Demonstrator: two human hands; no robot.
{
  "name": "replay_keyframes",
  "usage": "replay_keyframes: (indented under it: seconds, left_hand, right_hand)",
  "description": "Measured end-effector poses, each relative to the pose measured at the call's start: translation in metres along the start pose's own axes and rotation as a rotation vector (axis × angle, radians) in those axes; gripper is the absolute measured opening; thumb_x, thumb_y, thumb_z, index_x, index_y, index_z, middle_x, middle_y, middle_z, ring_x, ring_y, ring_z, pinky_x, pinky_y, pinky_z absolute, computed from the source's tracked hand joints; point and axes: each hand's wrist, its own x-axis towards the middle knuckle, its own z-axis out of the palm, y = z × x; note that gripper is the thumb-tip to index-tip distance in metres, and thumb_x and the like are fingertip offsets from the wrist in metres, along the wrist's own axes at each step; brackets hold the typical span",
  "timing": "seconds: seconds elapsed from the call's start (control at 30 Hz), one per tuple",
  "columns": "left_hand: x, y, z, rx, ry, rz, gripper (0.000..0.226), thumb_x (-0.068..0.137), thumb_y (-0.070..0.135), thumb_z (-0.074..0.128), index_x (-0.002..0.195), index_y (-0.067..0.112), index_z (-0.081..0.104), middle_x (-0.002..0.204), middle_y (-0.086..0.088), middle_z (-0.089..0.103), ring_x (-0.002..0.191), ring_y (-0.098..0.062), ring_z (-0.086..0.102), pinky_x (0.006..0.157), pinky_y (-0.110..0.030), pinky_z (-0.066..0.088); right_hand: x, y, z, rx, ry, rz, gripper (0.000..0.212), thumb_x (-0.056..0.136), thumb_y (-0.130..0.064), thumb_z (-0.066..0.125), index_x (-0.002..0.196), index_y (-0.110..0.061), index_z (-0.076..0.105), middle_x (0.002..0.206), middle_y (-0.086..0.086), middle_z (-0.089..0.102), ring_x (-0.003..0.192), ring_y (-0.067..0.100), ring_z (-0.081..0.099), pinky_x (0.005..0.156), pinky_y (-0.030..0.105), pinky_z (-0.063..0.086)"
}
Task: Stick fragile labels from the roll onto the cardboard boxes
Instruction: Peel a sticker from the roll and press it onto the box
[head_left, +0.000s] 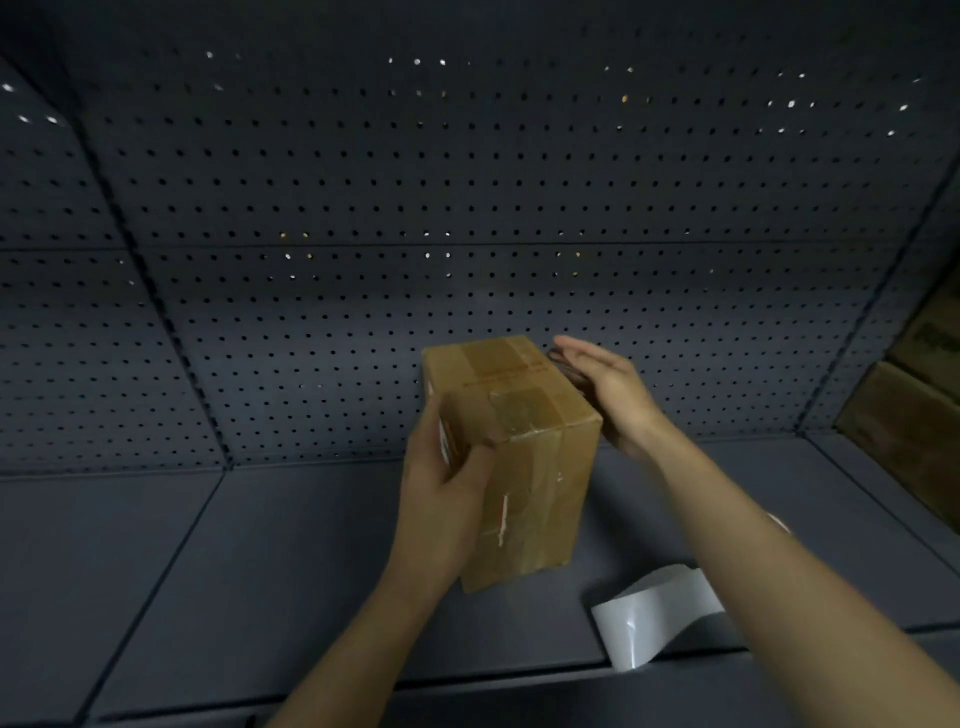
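As left hand (445, 486) grips it, box (540, 467) seems sealed.

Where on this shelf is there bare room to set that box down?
Left of the held cardboard box, the grey shelf is bare out to the pegboard wall. The right is crowded: white label strip, then stacked boxes in the corner.

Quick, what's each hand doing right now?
Left hand: grips the cardboard box.
Right hand: open, fingers straight, beside the box's right side.
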Motion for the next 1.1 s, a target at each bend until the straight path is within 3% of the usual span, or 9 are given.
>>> replay_keyframes:
  seconds: [0.1,0.2,0.37,0.5,0.57,0.63,0.7,0.87,1.1]
  left_hand:
    - [-0.002,-0.001,0.002,0.007,0.016,-0.025,0.04,0.096,0.02,0.062,0.133,0.033,0.053,0.118,0.018,0.067,0.109,-0.001,0.063,0.091,-0.031,0.056]
    - [-0.002,-0.003,-0.001,0.016,0.035,-0.08,0.056,0.09,0.037,0.066,0.142,0.032,0.046,0.131,0.014,0.061,0.121,-0.004,0.057,0.101,-0.04,0.052]
    - [0.0,-0.006,-0.012,-0.007,-0.029,-0.073,0.037,0.099,0.02,0.056,0.133,0.033,0.054,0.121,0.014,0.068,0.112,-0.005,0.063,0.094,-0.028,0.051]
    - [0.012,-0.004,-0.034,-0.008,0.042,-0.102,0.022,0.101,0.021,0.05,0.104,0.036,0.065,0.093,0.024,0.072,0.089,0.008,0.066,0.073,-0.009,0.049]
    - [0.021,-0.007,-0.045,0.047,0.103,-0.103,0.018,0.101,0.026,0.051,0.1,0.028,0.069,0.088,0.02,0.073,0.083,0.005,0.066,0.071,-0.014,0.052]
    - [0.034,-0.013,-0.053,0.057,0.156,-0.131,0.022,0.1,0.029,0.053,0.098,0.02,0.072,0.089,0.009,0.074,0.087,-0.007,0.069,0.081,-0.029,0.057]
    - [0.047,-0.02,-0.058,0.045,0.171,-0.17,0.024,0.1,0.029,0.053,0.096,0.016,0.073,0.091,0.0,0.074,0.092,-0.02,0.069,0.089,-0.041,0.056]
    - [0.071,-0.024,-0.054,0.023,0.132,-0.251,0.031,0.101,0.027,0.049,0.083,0.022,0.074,0.082,0.002,0.073,0.08,-0.016,0.067,0.075,-0.032,0.052]
    - [0.09,-0.031,-0.05,-0.019,0.075,-0.254,0.029,0.102,0.028,0.048,0.097,0.016,0.075,0.076,0.006,0.072,0.07,-0.01,0.065,0.07,-0.03,0.052]
  right_hand:
    - [0.018,-0.006,0.012,-0.112,-0.107,0.027,0.036,0.099,-0.022,0.057,0.135,-0.02,0.06,0.124,0.001,0.069,0.11,0.014,0.066,0.097,0.031,0.053]
    - [0.029,-0.011,0.019,-0.156,-0.205,0.047,0.039,0.099,-0.023,0.056,0.138,-0.025,0.057,0.119,-0.005,0.068,0.1,0.01,0.069,0.081,0.023,0.056]
    - [0.024,-0.008,0.014,-0.248,-0.151,-0.015,0.038,0.094,-0.018,0.059,0.131,-0.025,0.063,0.125,0.001,0.067,0.107,0.014,0.066,0.098,0.034,0.05]
    - [-0.003,-0.001,0.0,-0.322,-0.058,-0.086,0.032,0.092,-0.035,0.067,0.122,-0.026,0.064,0.122,0.001,0.064,0.114,0.012,0.059,0.106,0.035,0.045]
    - [-0.021,0.001,-0.006,-0.339,0.0,-0.125,0.029,0.093,-0.036,0.065,0.121,-0.024,0.063,0.118,-0.002,0.063,0.11,0.007,0.059,0.098,0.024,0.047]
    - [-0.039,0.003,-0.011,-0.342,0.023,-0.178,0.026,0.094,-0.028,0.066,0.119,-0.02,0.064,0.113,-0.004,0.064,0.1,-0.004,0.062,0.085,0.009,0.047]
    - [-0.052,0.006,-0.014,-0.338,0.034,-0.227,0.024,0.092,-0.017,0.068,0.116,-0.015,0.063,0.11,-0.004,0.066,0.089,-0.012,0.062,0.077,0.005,0.047]
    - [-0.07,0.02,-0.016,-0.341,0.116,-0.294,0.023,0.087,-0.015,0.075,0.107,-0.021,0.065,0.103,-0.004,0.069,0.091,0.002,0.065,0.08,0.017,0.053]
    - [-0.086,0.026,-0.006,-0.396,0.247,-0.345,0.022,0.085,-0.026,0.077,0.101,-0.032,0.063,0.104,-0.004,0.068,0.094,0.01,0.064,0.078,0.025,0.053]
